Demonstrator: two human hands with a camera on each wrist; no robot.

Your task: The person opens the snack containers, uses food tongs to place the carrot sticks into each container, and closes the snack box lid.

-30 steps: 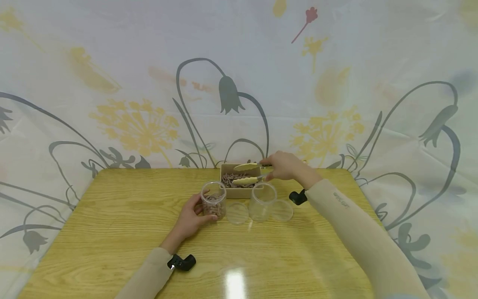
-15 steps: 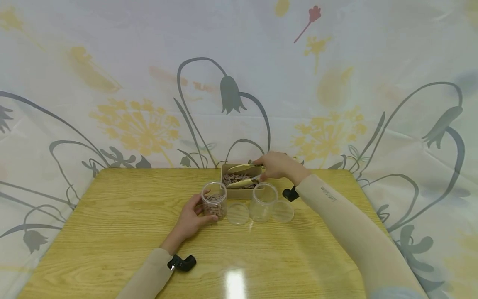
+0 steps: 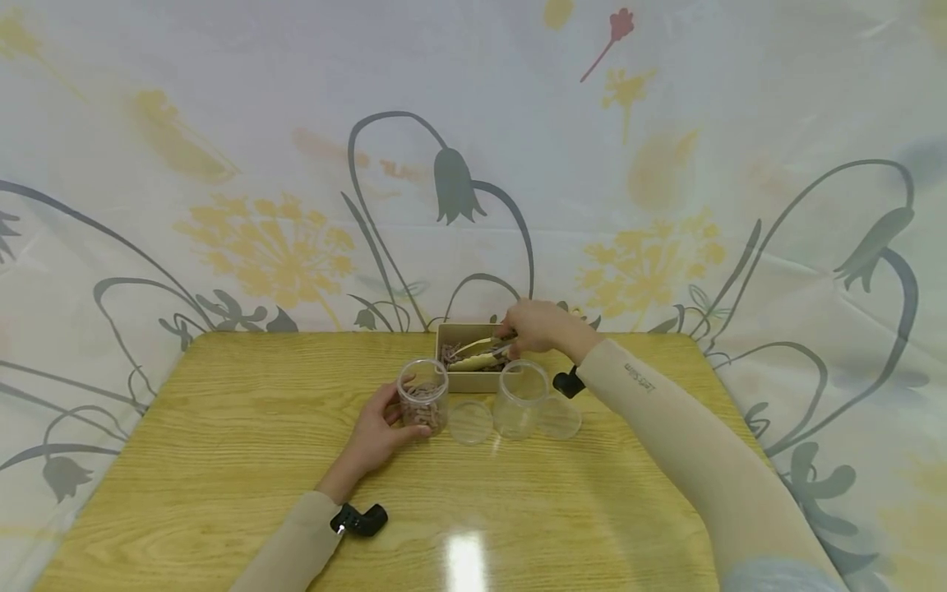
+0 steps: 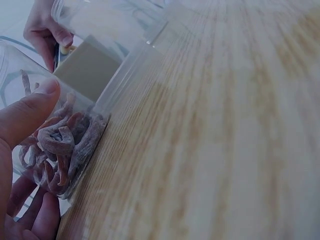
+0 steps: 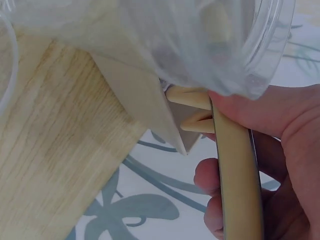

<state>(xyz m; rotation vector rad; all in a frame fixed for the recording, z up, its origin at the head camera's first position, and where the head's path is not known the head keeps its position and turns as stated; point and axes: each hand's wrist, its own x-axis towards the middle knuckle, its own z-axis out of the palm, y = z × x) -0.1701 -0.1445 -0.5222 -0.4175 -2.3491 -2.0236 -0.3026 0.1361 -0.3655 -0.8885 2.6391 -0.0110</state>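
Observation:
My left hand [image 3: 377,432] grips a clear round jar [image 3: 423,399] that stands on the table, thumb in front and fingers round its far side. Brownish, powdery dried strips [image 4: 60,140] fill its lower part. With my right hand [image 3: 543,326] I hold a pair of tongs [image 5: 235,175] with cream-coloured tips. Those tips reach down into a beige rectangular box [image 3: 481,382], among more of the same strips [image 3: 453,352]. In the right wrist view, thumb and fingers wrap the tongs' handle, and a clear jar blocks part of the box.
A second clear jar [image 3: 518,411] stands in front of the box's right end. Two clear round lids lie flat, one lid [image 3: 470,422] between the jars and another lid [image 3: 561,418] to the right. A patterned cloth [image 3: 296,164] hangs behind the wooden table [image 3: 473,493].
My right hand has moved left and the tongs have gone lower into the box, their tips coming closer together. The left hand and its jar have stayed put.

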